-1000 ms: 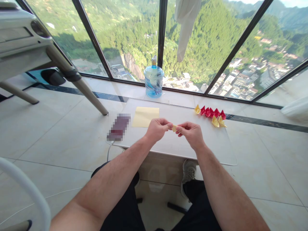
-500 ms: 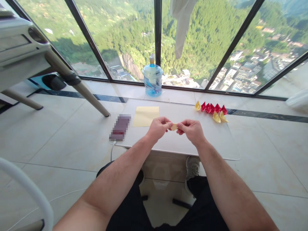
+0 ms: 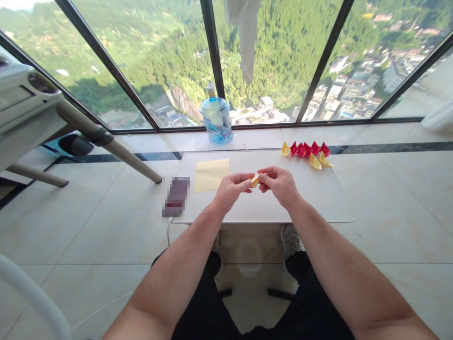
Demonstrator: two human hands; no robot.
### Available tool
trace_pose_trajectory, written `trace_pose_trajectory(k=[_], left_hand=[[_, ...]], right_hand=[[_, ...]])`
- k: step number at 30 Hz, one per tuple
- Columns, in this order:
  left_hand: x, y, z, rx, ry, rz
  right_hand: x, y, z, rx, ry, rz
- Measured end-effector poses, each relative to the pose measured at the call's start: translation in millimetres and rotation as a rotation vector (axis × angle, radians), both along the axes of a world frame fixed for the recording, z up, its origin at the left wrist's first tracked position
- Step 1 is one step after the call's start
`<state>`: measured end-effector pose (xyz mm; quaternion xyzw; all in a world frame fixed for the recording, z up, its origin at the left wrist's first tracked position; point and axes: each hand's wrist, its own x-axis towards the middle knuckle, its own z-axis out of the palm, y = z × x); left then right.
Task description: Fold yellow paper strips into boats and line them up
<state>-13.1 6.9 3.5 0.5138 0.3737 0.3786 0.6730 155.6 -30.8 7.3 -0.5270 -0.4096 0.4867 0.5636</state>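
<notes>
A small folded piece of yellow paper (image 3: 255, 181) is pinched between my two hands above the white table. My left hand (image 3: 231, 188) grips its left side, thumb on top. On the other side, the fingertips of my right hand (image 3: 279, 183) close on its right edge. Fingers cover much of the paper, so its full shape is hidden. Left of my hands lies a flat sheet of yellow paper (image 3: 212, 174). At the table's back right stand several red folded paper pieces (image 3: 308, 149) in a row, with yellow folded paper pieces (image 3: 314, 161) beside them.
A blurred-out phone (image 3: 176, 196) with a white cable lies on the left end of the low white table (image 3: 318, 203). A blue water jug (image 3: 216, 123) stands behind it by the window. Metal furniture legs (image 3: 130, 160) rise at left.
The camera view has turned slightly. The folded paper has tilted between my fingers and its folds show more openly; both hands keep hold of it.
</notes>
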Motion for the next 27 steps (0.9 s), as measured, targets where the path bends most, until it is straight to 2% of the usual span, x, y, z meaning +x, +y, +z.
trace_pose_trajectory(k=[3, 6, 8, 11, 14, 17, 19, 23, 27], left_hand=[[-0.2, 0.1, -1.8, 0.133, 0.140, 0.002], [1.1, -1.6, -4.5, 0.298, 0.335, 0.069], [2.4, -3.2, -6.7, 0.352, 0.406, 0.114], [4.2, -4.5, -9.9, 0.370, 0.409, 0.175], [4.7, -4.3, -11.7, 0.458, 0.418, 0.245], [4.6, -3.8, -12.4, 0.543, 0.382, 0.239], [4.9, -3.1, -12.5, 0.514, 0.325, 0.247], [7.8, -1.8, -12.0, 0.363, 0.367, 0.325], [11.3, -2.4, -11.2, 0.227, 0.231, 0.245]], right_hand=[[0.0, -0.1, -2.1, 0.025, 0.014, 0.017], [-2.2, -0.8, -6.6, 0.060, -0.025, 0.049], [-4.6, -1.1, -10.3, 0.084, -0.077, 0.071], [-7.9, -1.2, -14.2, 0.106, -0.154, 0.094], [-10.0, -1.5, -14.1, 0.131, -0.227, 0.073], [-12.6, -2.3, -11.5, 0.139, -0.292, 0.067], [-15.0, -2.6, -10.4, 0.147, -0.315, 0.063], [-19.0, -1.5, -12.0, 0.174, -0.268, 0.042], [-17.9, -0.2, -15.6, 0.176, -0.219, 0.028]])
